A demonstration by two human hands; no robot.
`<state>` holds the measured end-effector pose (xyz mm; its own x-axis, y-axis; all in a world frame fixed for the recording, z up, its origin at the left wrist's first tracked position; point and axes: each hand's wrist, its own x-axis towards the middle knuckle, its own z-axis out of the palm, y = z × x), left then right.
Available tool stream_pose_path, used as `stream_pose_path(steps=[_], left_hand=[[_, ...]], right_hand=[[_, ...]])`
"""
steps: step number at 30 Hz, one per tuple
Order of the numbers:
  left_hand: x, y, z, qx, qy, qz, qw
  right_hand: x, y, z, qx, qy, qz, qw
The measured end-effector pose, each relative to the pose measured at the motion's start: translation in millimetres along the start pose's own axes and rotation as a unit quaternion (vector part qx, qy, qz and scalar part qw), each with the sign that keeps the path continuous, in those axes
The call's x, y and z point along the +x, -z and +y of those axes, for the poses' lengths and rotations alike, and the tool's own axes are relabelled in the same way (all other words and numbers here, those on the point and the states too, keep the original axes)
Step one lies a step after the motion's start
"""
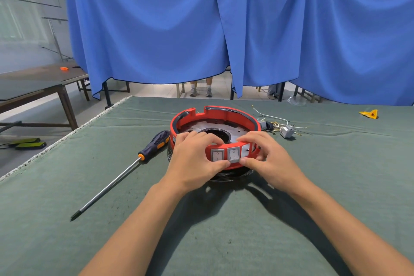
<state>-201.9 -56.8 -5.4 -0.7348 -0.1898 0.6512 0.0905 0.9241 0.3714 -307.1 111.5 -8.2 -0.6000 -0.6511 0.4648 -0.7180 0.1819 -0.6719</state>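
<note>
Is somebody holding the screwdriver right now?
No, the screwdriver lies on the green cloth beside the red ring, and the left hand and right hand both grip that ring.

Screwdriver left of housing, wires right.

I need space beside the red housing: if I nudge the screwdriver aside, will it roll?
Probably a little: the screwdriver has a round shaft and rounded handle. The green cloth likely grips it, stopping it soon. Being rigid, it should move as one piece.
</note>
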Motion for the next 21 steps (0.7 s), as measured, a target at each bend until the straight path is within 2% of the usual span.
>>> stream_pose_path(steps=[14, 18, 21], left_hand=[[-0.6, -0.3, 3.3, 0.008, 0.011, -0.006, 1.0], [-3.1, -5.2, 10.5, 0.066, 0.032, 0.013, 0.997], [-3.3, -13.0, 22.4, 0.089, 0.007, 0.051, 0.995]], right_hand=[[0.1, -4.2, 3.5, -0.034, 0.013, 0.029, 0.999], [-4.4, -5.5, 3.3, -0.042, 0.009, 0.043, 0.998], [-4.7, -4.7, 3.6, -0.057, 0.007, 0.085, 0.995]])
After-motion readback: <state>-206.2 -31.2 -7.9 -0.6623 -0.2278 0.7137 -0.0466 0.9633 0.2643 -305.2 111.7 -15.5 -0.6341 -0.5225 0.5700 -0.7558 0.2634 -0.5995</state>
